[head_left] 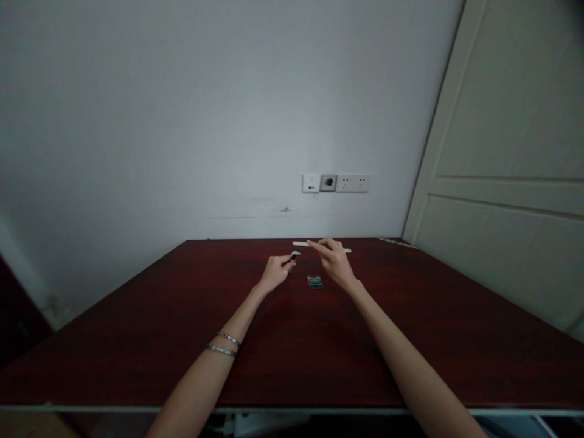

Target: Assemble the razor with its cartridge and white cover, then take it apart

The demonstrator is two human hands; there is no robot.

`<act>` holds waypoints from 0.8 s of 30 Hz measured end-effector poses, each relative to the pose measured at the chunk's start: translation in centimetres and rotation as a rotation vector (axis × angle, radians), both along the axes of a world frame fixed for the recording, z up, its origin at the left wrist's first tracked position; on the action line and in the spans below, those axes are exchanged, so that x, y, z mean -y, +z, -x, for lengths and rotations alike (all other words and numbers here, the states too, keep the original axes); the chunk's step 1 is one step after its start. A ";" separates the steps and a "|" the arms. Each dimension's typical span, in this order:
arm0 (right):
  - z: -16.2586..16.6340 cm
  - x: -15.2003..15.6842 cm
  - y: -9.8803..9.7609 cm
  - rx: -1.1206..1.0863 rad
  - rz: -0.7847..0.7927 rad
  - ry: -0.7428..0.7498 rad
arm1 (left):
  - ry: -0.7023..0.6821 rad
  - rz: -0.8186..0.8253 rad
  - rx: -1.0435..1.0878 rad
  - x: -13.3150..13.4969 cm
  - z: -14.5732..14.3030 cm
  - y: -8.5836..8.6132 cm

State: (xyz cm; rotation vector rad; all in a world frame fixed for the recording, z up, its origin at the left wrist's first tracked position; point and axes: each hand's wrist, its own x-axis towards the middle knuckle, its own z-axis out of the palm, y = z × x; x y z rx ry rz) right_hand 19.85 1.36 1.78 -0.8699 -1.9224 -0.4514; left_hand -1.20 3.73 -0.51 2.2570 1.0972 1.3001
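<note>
Between the thumb and fingers of my left hand (275,272) is a small upright object (293,257), dark in the middle with a pale, shiny top; its exact kind is too small to make out. My right hand (335,260) is closed round a thin, flat white stick with rounded ends (300,244). The stick lies nearly level, one end pointing left above the small object and the other showing right of my fingers. On the table between my hands, slightly nearer me, rests a small clear case with green inside (314,281), touched by neither hand.
The dark red wooden table (182,340) reaches back to a pale wall with a row of sockets (345,183). A light panelled door or cabinet side (506,207) rises along the right. A thin flat strip (396,243) lies at the back right corner.
</note>
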 end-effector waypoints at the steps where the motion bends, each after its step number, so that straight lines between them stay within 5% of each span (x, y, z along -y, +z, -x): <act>1: 0.2 0.0 -0.1 0.002 0.006 0.025 | 0.010 -0.002 -0.004 0.1 0.0 0.1; 24: 0.3 0.8 0.3 0.068 -0.028 0.012 | 0.052 -0.017 -0.011 0.7 0.0 0.7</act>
